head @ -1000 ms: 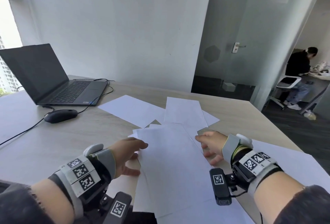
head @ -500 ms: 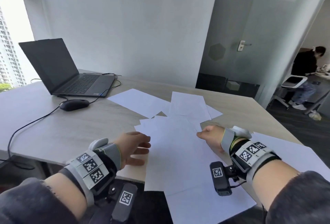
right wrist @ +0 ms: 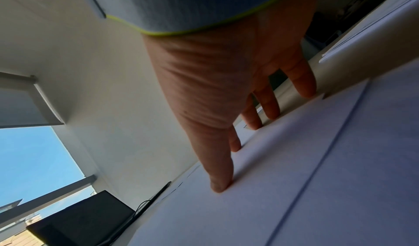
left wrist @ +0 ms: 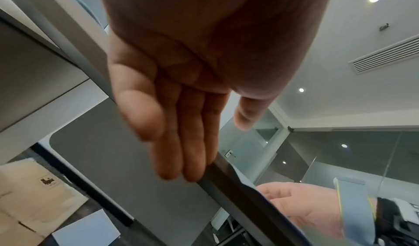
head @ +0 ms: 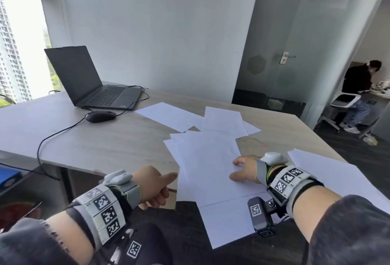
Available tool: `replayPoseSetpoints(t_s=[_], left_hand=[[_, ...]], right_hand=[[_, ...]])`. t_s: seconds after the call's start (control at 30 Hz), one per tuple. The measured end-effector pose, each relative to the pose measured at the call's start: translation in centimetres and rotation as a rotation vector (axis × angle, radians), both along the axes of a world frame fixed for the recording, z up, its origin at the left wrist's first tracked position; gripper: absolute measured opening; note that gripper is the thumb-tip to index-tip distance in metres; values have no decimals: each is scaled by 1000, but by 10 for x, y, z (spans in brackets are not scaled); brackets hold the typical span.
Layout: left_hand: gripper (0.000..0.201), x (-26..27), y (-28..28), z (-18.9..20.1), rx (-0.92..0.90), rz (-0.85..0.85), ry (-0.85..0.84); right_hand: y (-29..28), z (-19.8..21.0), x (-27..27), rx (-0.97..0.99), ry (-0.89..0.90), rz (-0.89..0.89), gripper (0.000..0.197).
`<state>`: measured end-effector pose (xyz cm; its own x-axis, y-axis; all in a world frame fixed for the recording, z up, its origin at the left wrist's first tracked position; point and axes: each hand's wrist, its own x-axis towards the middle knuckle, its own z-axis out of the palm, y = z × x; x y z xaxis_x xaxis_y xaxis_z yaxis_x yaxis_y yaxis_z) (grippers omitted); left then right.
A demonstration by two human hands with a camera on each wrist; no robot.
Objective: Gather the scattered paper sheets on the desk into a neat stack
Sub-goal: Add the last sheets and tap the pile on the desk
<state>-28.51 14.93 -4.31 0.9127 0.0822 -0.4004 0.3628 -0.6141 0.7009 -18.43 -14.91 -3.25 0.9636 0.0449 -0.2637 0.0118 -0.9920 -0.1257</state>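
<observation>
A person's right hand [head: 244, 170] presses spread fingertips [right wrist: 221, 187] on overlapping paper sheets [head: 209, 159] at the desk's [head: 105, 144] near edge, seemingly to pin them, while the flat, empty left hand [head: 155, 187] waits beside.

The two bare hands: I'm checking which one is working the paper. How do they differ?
The right hand presses spread, straight fingertips onto the white paper sheets; the left hand holds nothing, off the pale wooden desk's near edge, beside the sheets. Right is palm-down; left is turned sideways. Both are open.
</observation>
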Motion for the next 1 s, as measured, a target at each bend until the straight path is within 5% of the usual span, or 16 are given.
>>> replayPoseSetpoints(t_s=[0.17,0.37,0.53,0.67,0.87,1.0], left_hand=[[68,-6,0,-14,-209,32,150],[40,-10,-9,-19,-706,214,146],[33,0,-13,-8,-737,256,39],[56,6,-12,2,-696,258,-101],[49,17,5,22,-605,176,-380],[41,20,15,41,-738,149,-426]], right_hand=[[3,4,-19,24,-3,71,85],[7,7,-31,70,-3,126,74],[13,14,-41,175,38,159,46],[14,15,-41,338,45,166,28],[12,13,-22,567,-62,64,56],[14,24,-19,886,43,-82,77]])
